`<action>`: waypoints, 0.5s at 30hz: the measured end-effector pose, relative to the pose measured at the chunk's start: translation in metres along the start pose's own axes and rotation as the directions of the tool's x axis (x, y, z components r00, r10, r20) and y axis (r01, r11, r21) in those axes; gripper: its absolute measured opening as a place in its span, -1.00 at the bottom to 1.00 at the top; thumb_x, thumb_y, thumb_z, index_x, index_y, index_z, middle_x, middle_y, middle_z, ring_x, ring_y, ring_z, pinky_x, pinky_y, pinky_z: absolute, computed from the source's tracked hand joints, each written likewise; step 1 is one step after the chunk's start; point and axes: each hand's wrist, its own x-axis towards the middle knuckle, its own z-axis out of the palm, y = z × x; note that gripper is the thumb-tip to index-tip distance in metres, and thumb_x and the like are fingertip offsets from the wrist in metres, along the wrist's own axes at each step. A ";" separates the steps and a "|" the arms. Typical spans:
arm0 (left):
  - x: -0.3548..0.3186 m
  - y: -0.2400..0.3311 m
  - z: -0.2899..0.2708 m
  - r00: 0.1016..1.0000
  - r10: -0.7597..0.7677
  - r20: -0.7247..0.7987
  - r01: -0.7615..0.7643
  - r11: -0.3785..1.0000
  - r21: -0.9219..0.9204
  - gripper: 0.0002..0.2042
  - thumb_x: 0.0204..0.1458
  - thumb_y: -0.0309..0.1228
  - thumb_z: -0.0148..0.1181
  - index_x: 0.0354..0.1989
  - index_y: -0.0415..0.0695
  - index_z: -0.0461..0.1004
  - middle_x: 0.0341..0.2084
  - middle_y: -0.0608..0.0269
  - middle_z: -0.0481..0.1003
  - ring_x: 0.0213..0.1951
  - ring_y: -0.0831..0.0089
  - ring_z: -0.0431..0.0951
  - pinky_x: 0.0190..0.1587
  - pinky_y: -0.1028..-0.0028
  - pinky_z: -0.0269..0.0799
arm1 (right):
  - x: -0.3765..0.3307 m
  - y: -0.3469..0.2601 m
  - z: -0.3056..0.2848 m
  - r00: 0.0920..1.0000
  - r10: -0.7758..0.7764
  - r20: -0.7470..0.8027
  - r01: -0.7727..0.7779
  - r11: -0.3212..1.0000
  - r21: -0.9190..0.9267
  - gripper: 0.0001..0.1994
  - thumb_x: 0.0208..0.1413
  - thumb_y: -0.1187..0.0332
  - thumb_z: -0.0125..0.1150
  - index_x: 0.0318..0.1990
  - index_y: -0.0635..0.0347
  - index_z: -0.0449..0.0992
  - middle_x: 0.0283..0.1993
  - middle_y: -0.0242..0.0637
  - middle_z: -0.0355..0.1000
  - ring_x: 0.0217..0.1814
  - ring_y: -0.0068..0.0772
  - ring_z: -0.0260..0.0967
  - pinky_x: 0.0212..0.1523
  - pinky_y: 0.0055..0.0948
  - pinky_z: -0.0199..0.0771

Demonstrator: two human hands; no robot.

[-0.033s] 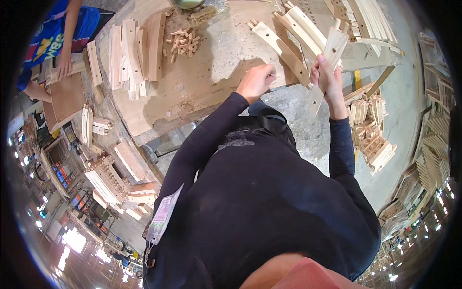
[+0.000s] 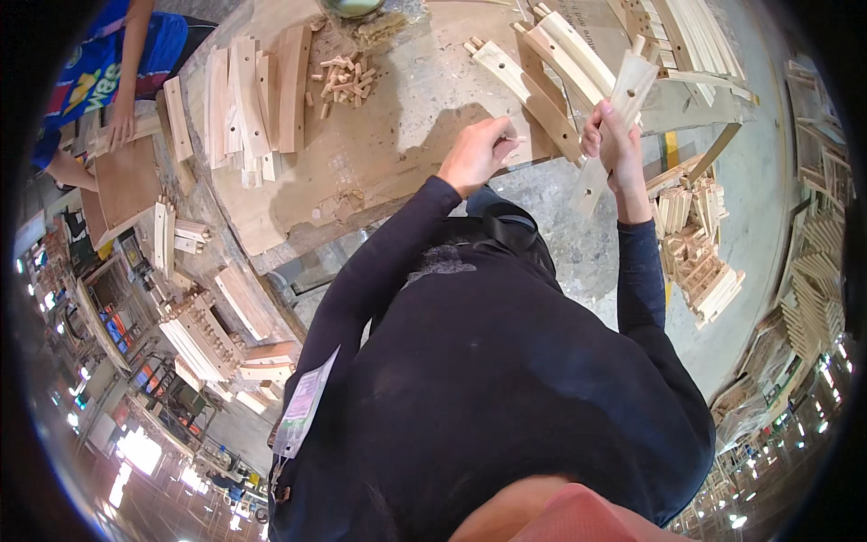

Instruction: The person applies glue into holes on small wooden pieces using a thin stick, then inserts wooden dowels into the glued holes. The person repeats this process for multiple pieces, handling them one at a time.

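Observation:
My right hand (image 2: 617, 144) is wrapped round a pale wooden slat (image 2: 632, 88), held upright and tilted at the table's front edge. Holes show in the slat's face, and a dowel sticks out of its upper end. To its left, my left hand (image 2: 477, 154) is closed in a pinch over the table edge, with the pale tip of a small wooden dowel (image 2: 517, 139) at the fingertips. Beside the hands, a similar drilled slat (image 2: 528, 95) with dowels in its far end lies on the table. More such slats (image 2: 573, 56) lie just behind it.
A heap of loose dowels (image 2: 343, 81) and a stack of slats (image 2: 239, 104) lie on the table (image 2: 316, 194) at left. A bowl (image 2: 352, 7) stands at the far edge. Wooden parts (image 2: 695, 244) are stacked low at right. A co-worker's hand (image 2: 120, 126) rests on boards at far left.
My left hand has shifted slightly down and left, turning so the fingertips show more. The slat in my right hand has turned a little, and only one end dowel shows clearly.

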 end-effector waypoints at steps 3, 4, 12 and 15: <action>-0.011 0.050 -0.034 0.991 0.018 -0.133 -0.036 0.991 -0.131 -0.81 0.03 -0.54 0.31 -0.16 -0.18 0.55 -0.35 0.11 0.56 -0.35 0.33 0.58 -0.24 0.42 0.48 | 0.002 -0.001 0.006 0.997 0.001 0.083 -0.015 0.987 0.158 -0.72 0.33 0.12 0.12 -0.27 0.16 0.39 -0.56 -0.39 0.27 -0.63 -0.57 0.18 -0.58 -0.55 0.23; -0.014 0.064 -0.044 0.982 0.031 -0.185 -0.060 0.986 -0.153 -0.79 0.04 -0.55 0.31 -0.13 -0.18 0.57 -0.33 0.12 0.57 -0.34 0.40 0.58 -0.22 0.47 0.48 | 0.002 -0.002 0.010 0.995 -0.004 0.100 -0.013 0.986 0.167 -0.72 0.32 0.13 0.13 -0.27 0.16 0.39 -0.57 -0.39 0.27 -0.63 -0.57 0.18 -0.58 -0.55 0.23; -0.035 0.107 -0.088 0.911 0.170 -0.375 -0.222 0.970 -0.102 -0.82 0.13 -0.51 0.27 -0.09 -0.16 0.56 -0.26 0.21 0.65 -0.28 0.51 0.62 -0.19 0.50 0.51 | 0.001 0.008 0.038 0.939 -0.007 0.343 0.071 0.982 -0.175 -0.76 0.23 0.22 0.30 -0.26 0.21 0.46 -0.58 -0.49 0.33 -0.62 -0.65 0.27 -0.61 -0.58 0.26; -0.045 0.112 -0.098 0.905 -0.044 -0.422 -0.182 0.858 -0.480 -0.83 0.19 -0.45 0.25 -0.12 -0.24 0.48 -0.24 0.13 0.66 -0.26 0.55 0.61 -0.15 0.52 0.51 | -0.009 -0.001 0.059 0.912 -0.012 0.409 0.170 0.920 -0.353 -0.75 0.22 0.24 0.32 -0.19 0.24 0.49 -0.57 -0.47 0.37 -0.62 -0.65 0.28 -0.59 -0.59 0.28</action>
